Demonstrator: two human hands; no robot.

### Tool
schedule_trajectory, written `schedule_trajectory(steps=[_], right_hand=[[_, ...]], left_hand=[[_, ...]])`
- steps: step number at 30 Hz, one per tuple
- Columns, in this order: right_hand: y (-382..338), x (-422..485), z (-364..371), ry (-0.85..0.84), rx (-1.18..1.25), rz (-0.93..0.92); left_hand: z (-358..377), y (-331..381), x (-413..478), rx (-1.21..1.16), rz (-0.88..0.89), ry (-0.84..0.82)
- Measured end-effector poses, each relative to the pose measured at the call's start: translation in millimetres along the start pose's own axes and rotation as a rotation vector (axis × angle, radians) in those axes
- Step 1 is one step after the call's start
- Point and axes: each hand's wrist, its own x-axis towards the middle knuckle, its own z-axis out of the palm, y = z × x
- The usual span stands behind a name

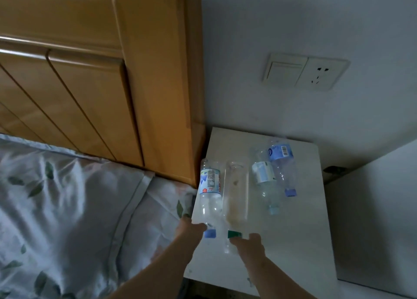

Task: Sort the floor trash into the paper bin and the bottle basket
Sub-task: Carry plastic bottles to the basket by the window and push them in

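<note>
Four see-through plastic bottles lie side by side on a small white table point(293, 231) next to a bed. All four point their caps toward the near edge.

The left hand point(191, 230) reaches in from the near side. Its fingers point(200, 226) are curled round the neck of the clear bottle with the white and blue label and blue cap point(209, 197). This bottle is the one farthest left, at the table's left edge, close to the bed.

The right hand point(249, 242) reaches in beside it. Its fingers point(239, 240) are closed on the cap end of the clear bottle with no label and a green cap point(235, 197). This bottle has a bit of brown dirt inside. It lies just right of the first bottle, and the two bottles touch along their sides. I cannot tell if either bottle is lifted off the table.

Two more bottles lie farther right, and no hand touches them. The clear bottle with a pale label and light blue cap point(265, 186) is in the middle of the table. The clear bottle with a bright blue label and blue cap point(282, 163) lies against its right side, a little farther away.

To the left is the bed with white leaf-print sheets point(67, 208) and a tall yellow wooden headboard point(90, 73). On the white wall above the table is a cream light switch and socket plate point(304, 70).
</note>
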Motion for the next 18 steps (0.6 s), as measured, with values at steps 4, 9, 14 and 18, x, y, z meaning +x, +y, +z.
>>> schedule_trajectory(steps=[4, 9, 14, 18], right_hand=[[-6.2, 21.0, 16.9, -0.020, 0.083, 0.031], [-5.8, 36.8, 38.0, 0.026, 0.184, 0.075], [-2.5, 46.6, 42.1, 0.075, 0.152, 0.066], [3.8, 54.1, 45.0, 0.074, 0.230, 0.034]], left_hand=[[5.1, 1.2, 20.9, -0.056, -0.047, -0.068], [12.3, 3.2, 31.5, -0.082, -0.085, -0.113], [19.5, 2.4, 43.1, -0.092, -0.145, -0.164], [26.7, 4.9, 48.2, -0.091, -0.150, -0.175]])
